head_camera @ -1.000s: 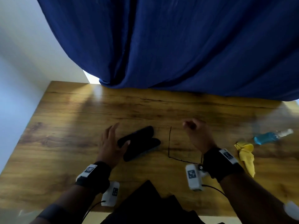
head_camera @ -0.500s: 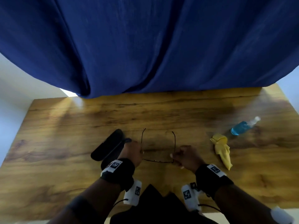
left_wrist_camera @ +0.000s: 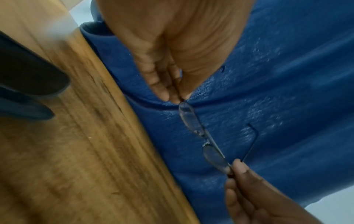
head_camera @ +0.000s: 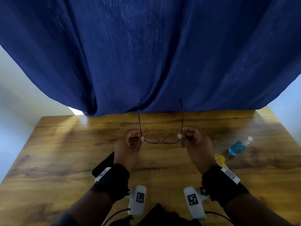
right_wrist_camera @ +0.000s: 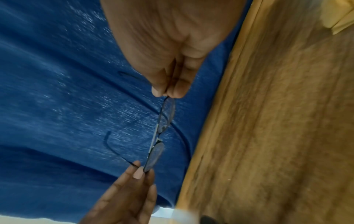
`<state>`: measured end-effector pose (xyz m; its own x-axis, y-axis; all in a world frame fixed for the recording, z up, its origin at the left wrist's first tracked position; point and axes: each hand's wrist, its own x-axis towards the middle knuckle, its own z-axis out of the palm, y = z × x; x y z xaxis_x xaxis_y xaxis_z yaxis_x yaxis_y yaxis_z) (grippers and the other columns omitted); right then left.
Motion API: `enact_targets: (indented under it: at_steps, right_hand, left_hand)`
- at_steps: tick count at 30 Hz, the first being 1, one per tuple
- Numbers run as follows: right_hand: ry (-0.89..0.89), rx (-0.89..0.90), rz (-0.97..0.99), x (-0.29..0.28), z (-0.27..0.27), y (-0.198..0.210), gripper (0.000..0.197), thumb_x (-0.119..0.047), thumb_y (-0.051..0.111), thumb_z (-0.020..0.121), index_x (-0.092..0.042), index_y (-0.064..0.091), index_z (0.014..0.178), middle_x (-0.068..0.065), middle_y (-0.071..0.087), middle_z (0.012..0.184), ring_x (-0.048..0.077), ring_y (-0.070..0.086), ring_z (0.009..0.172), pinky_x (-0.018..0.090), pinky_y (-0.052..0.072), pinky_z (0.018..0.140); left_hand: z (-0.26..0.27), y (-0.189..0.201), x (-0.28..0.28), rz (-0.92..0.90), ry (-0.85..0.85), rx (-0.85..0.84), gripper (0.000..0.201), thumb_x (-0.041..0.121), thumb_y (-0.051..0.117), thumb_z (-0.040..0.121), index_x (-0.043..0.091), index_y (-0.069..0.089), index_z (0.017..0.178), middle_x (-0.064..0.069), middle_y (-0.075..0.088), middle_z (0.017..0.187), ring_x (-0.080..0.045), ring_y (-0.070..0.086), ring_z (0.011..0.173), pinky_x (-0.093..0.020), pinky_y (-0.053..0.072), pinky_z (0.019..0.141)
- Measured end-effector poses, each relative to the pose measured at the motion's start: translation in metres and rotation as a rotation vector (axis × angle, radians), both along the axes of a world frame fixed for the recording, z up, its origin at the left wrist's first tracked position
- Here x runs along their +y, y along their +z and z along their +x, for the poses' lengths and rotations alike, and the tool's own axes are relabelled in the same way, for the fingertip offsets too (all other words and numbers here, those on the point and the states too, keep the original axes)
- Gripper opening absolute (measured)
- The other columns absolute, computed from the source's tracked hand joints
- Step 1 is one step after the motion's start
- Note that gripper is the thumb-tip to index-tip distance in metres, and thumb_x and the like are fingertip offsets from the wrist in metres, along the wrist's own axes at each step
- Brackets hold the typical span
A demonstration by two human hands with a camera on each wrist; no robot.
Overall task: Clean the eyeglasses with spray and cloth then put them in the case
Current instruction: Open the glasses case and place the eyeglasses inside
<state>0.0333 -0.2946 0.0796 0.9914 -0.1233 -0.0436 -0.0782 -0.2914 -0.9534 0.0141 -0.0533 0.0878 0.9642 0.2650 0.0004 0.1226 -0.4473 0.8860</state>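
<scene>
Thin dark-framed eyeglasses (head_camera: 161, 139) hang in the air above the wooden table (head_camera: 65, 152), temples unfolded and pointing away from me. My left hand (head_camera: 132, 141) pinches the frame's left corner, and my right hand (head_camera: 189, 137) pinches the right corner. The wrist views show the lenses (left_wrist_camera: 191, 119) (right_wrist_camera: 166, 113) edge-on between both pinches. The black case (head_camera: 104, 163) lies on the table under my left wrist, mostly hidden. A blue spray bottle (head_camera: 238, 146) lies on its side at the right, with a yellow cloth (head_camera: 219, 159) beside it, partly behind my right wrist.
A dark blue curtain (head_camera: 146, 54) hangs along the table's far edge. White walls flank it on both sides. Dark clothing (head_camera: 159, 216) shows at the near table edge between my forearms.
The eyeglasses were lying on the table by the open case. Both hands took hold of the frame's corners and lifted it up off the table toward the curtain.
</scene>
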Motion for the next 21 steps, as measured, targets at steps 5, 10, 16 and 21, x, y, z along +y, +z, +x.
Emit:
enact_targets:
  at_steps: [5,10,16,21]
  right_hand:
    - [-0.076,-0.11,0.198,0.012,-0.003,0.041,0.017,-0.018,0.079,0.088,-0.022,0.069,0.101,-0.002,0.078,0.086,0.017,0.076,0.077,0.035,0.063,0.077]
    - [-0.073,-0.195,0.224,0.017,-0.011,0.052,0.01,-0.015,0.077,0.089,-0.02,0.072,0.096,0.002,0.078,0.084,0.02,0.076,0.076,0.039,0.063,0.077]
    - [0.027,-0.26,0.095,0.014,-0.013,0.048,0.012,-0.018,0.076,0.09,-0.026,0.074,0.099,-0.004,0.078,0.085,0.013,0.075,0.076,0.03,0.061,0.075]
    - [0.22,-0.254,-0.104,0.006,-0.013,0.048,0.02,-0.019,0.076,0.09,-0.038,0.076,0.095,-0.02,0.075,0.082,0.004,0.071,0.079,0.014,0.054,0.072]
  left_hand:
    - [-0.003,0.024,0.004,0.092,0.017,-0.261,0.019,0.017,0.075,0.092,0.031,0.073,0.105,0.016,0.075,0.104,0.012,0.067,0.094,-0.007,0.053,0.082]
    - [-0.004,0.03,0.012,0.32,-0.1,-0.408,0.022,0.004,0.072,0.091,0.019,0.079,0.105,0.007,0.069,0.108,0.02,0.056,0.101,0.003,0.041,0.085]
    - [-0.011,0.032,0.016,0.264,-0.076,-0.422,0.02,0.005,0.071,0.092,0.021,0.078,0.103,0.021,0.066,0.102,0.019,0.057,0.102,0.003,0.041,0.085]
    - [-0.013,0.032,0.02,0.18,-0.044,-0.401,0.019,0.009,0.071,0.093,0.025,0.077,0.103,0.018,0.07,0.103,0.005,0.064,0.099,-0.001,0.045,0.082]
